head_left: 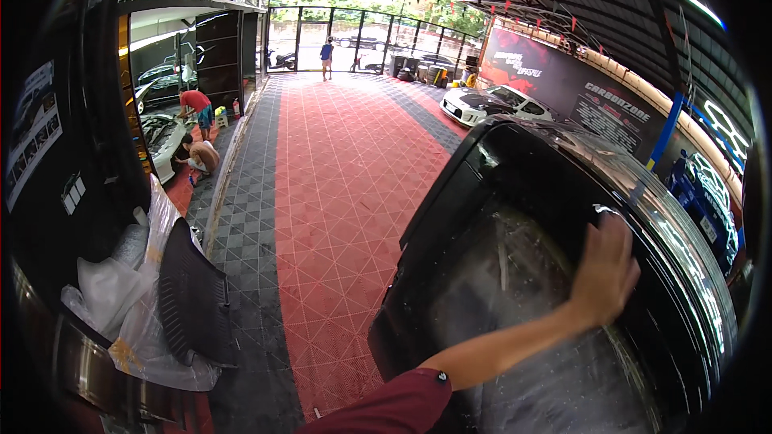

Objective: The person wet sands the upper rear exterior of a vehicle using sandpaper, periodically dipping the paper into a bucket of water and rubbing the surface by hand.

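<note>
My left hand (605, 273) reaches across from the lower edge in a maroon sleeve (394, 406), its fingers stretched out and slightly blurred against the black upper body (555, 177) of a large vehicle on the right. A small white streak (605, 209) shows just above my fingertips; I cannot tell what it is. Below and beside the hand, the vehicle's dark window (515, 354) is speckled and hazy, with pale smears. I cannot see my right hand.
Plastic-wrapped parts (121, 289) and a black panel (193, 305) stand left. Two people (195, 103) work by a car; another person (326, 56) stands farther back. A red-and-grey tiled floor (338, 177) runs toward a white car (482, 104). A blue vehicle (700, 209) is far right.
</note>
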The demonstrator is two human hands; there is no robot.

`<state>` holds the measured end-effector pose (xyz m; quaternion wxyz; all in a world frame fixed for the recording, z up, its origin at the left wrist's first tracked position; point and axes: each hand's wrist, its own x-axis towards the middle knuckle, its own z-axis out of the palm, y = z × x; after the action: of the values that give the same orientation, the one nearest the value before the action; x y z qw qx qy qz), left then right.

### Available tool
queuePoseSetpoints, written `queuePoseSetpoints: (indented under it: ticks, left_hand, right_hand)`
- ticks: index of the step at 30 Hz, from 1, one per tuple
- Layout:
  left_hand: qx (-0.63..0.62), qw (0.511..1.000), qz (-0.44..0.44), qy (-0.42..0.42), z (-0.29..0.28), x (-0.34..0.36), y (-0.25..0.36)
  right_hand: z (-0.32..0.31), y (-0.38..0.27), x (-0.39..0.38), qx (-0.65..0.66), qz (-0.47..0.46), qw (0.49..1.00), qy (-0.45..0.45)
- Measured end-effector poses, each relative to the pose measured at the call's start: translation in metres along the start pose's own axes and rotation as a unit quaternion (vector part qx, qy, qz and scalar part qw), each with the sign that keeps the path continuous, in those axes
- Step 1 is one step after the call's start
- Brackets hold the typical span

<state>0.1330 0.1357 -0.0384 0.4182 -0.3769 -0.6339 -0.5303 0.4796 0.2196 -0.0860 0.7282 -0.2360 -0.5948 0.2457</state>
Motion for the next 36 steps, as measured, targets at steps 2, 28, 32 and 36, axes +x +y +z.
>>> queuePoseSetpoints:
  ticks: [2,28,32,36]
  left_hand:
    - [-0.156,0.958,0.082,-0.227,0.004,-0.042,0.057]
    - [0.129,0.971,-0.200,-0.006,-0.003,-0.029,0.005]
    - [0.176,0.956,-0.233,-0.017,0.015,-0.023,-0.010]
    - [0.102,0.920,-0.377,0.011,-0.049,0.054,-0.107]
  right_hand:
    - [0.014,-0.008,-0.011,0.068,0.093,0.993,0.015]
    - [0.090,0.009,0.149,-0.401,-0.302,0.857,-0.114]
    - [0.065,0.040,0.162,-0.463,-0.252,0.833,-0.171]
    - [0.074,0.026,0.150,-0.473,-0.230,0.832,-0.175]
